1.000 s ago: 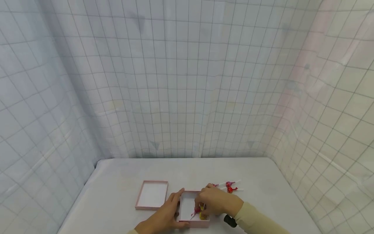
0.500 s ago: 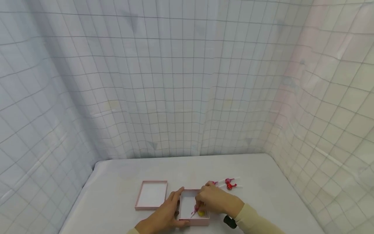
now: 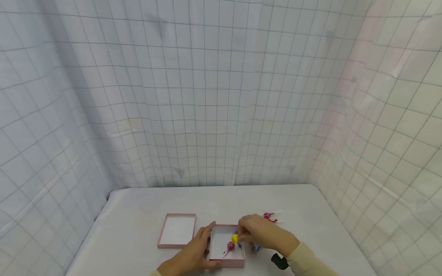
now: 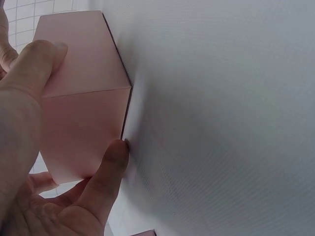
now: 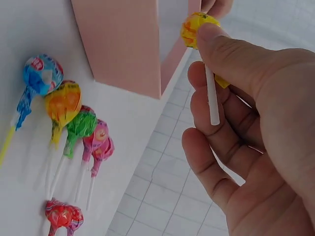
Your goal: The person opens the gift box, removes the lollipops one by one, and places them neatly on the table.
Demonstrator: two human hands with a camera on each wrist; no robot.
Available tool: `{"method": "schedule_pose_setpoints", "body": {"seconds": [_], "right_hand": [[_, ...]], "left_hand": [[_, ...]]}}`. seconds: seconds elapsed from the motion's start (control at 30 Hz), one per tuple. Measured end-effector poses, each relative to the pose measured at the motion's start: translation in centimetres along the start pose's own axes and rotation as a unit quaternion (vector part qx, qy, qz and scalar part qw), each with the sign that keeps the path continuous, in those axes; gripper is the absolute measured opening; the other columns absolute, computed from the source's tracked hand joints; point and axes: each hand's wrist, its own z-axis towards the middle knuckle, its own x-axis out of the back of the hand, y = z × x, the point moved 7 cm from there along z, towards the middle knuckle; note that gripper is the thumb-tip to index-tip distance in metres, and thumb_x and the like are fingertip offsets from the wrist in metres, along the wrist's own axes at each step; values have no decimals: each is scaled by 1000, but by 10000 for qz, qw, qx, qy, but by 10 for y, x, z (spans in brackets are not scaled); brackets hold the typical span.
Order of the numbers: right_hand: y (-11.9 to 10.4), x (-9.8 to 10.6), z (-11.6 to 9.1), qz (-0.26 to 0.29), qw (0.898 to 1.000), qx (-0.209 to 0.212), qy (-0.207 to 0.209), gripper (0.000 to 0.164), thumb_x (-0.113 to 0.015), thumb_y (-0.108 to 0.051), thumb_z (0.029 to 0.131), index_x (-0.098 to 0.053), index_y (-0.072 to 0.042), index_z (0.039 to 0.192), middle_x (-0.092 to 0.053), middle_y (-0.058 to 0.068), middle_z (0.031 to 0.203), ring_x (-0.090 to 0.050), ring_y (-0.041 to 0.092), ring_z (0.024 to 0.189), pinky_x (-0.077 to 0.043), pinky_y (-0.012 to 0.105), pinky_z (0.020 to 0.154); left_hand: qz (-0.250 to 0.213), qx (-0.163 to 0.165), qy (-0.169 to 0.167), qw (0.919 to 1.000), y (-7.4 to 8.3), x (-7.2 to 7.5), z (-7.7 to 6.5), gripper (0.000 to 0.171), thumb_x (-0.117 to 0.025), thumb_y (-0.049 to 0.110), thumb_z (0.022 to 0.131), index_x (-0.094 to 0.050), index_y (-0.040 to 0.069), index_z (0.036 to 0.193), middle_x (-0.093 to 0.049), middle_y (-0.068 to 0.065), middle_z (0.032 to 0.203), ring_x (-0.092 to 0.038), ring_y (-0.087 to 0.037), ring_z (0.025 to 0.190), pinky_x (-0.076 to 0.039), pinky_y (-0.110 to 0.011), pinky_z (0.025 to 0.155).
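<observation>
My left hand (image 3: 195, 249) holds a pink box (image 3: 228, 263) at its left side, fingers along the side wall and the thumb on the front wall (image 4: 83, 59). Over the right part of the box, my right hand (image 3: 264, 232) pinches a yellow-wrapped lollipop (image 5: 192, 30) between thumb and fingers. Its white stick (image 5: 211, 98) points back toward the palm in the right wrist view. Inside the box lies a pinkish-red lollipop (image 3: 230, 245), its stick toward the front left. The right hand partly hides the box's right rim.
A shallow pink lid (image 3: 177, 230) with a white inside lies left of the box. On the table to the right are lollipops: blue (image 5: 43, 73), orange-yellow (image 5: 63, 102), green (image 5: 81, 124), pink (image 5: 98, 140) and red (image 5: 60, 214). Grid-patterned curtains (image 3: 214, 115) surround the table.
My right hand has drawn up and to the right from low inside the box, with the yellow lollipop now higher and in plain sight. The left hand keeps its hold on the box.
</observation>
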Motion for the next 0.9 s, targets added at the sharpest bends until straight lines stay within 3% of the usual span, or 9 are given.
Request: {"method": "schedule_pose_setpoints", "body": {"seconds": [0.2, 0.4, 0.5, 0.67, 0.9], "right_hand": [[17, 9, -14, 31, 9991, 155, 396, 19, -89, -25, 106, -72, -24, 97, -69, -19, 93, -57, -7, 86, -56, 20, 79], [28, 23, -26, -119, 9953, 346, 891, 13, -86, -21, 106, -73, -22, 103, -73, -16, 98, -57, -7, 87, -55, 26, 84], [35, 26, -34, -127, 9931, 424, 1086, 10, -85, -16, 106, -78, -16, 113, -73, -13, 100, -55, -5, 88, -56, 24, 80], [49, 31, -48, -367, 9888, 600, 1316, 22, -81, -13, 109, -82, -8, 131, -70, -8, 102, -54, -5, 87, -58, 21, 77], [78, 40, -62, -366, 9888, 306, 1413, 15, -79, -8, 110, -83, -11, 124, -70, -5, 107, -56, -4, 88, -58, 22, 76]], "left_hand": [[-76, 181, -72, 9998, -3, -4, -1, 130, -102, 51, 91, -23, 5, 183, -54, -24, 163, -64, -30, 133, -62, -61, 117], [-186, 120, 9, 9998, -1, -2, -5, 130, -103, 46, 90, -22, 4, 183, -53, -26, 164, -64, -34, 138, -63, -59, 116], [-301, 161, -8, 9994, -1, -2, -7, 130, -103, 44, 90, -22, 4, 183, -52, -26, 164, -64, -35, 138, -64, -57, 114], [-266, 316, 7, 9991, -1, 0, -10, 131, -104, 44, 89, -22, 4, 183, -51, -28, 166, -63, -38, 142, -59, -66, 120], [-146, 255, 74, 9995, 2, -1, -6, 132, -104, 45, 89, -21, 5, 183, -53, -26, 163, -65, -35, 138, -62, -62, 117]]}}
